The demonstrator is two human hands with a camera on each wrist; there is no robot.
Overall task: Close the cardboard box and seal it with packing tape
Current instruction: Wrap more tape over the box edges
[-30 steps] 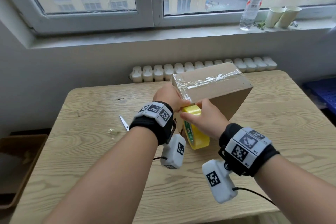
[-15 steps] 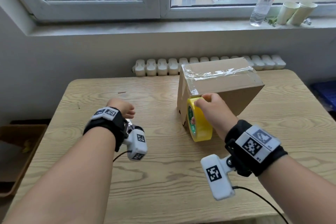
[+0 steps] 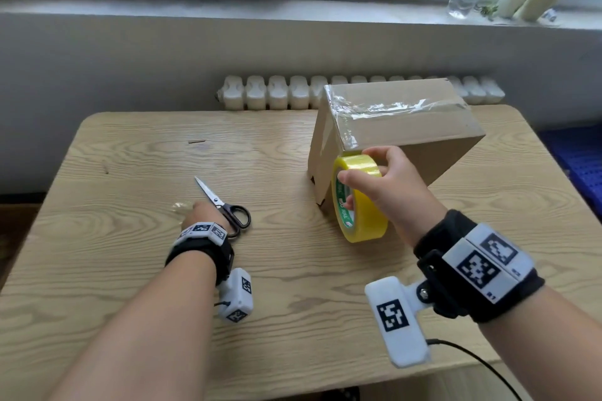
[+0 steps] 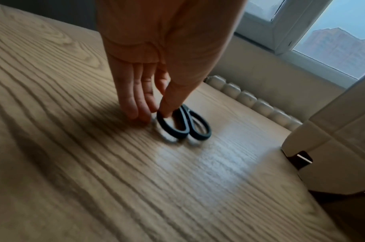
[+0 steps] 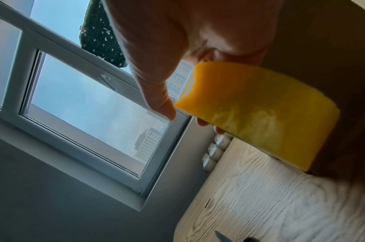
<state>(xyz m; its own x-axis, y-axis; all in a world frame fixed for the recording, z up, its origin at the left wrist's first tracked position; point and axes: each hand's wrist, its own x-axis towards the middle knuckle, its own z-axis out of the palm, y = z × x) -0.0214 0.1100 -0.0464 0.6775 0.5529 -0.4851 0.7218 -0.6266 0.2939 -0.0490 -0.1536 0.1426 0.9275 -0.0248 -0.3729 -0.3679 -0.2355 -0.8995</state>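
Head view shows both forearms stretched forward over the wooden table [image 3: 130,270]. The left hand [image 3: 203,213] reaches down to the black-handled scissors [image 3: 228,208]; in the left wrist view its fingers [image 4: 134,101] are nearly straight, and the thumb tip goes into one handle loop, not yet closed around it. The right hand [image 3: 389,187] grips the yellow tape roll [image 3: 360,202], fingers curled over its top edge. The roll stands on edge, against the near corner of the cardboard box [image 3: 400,127]. The box top is covered with clear tape.
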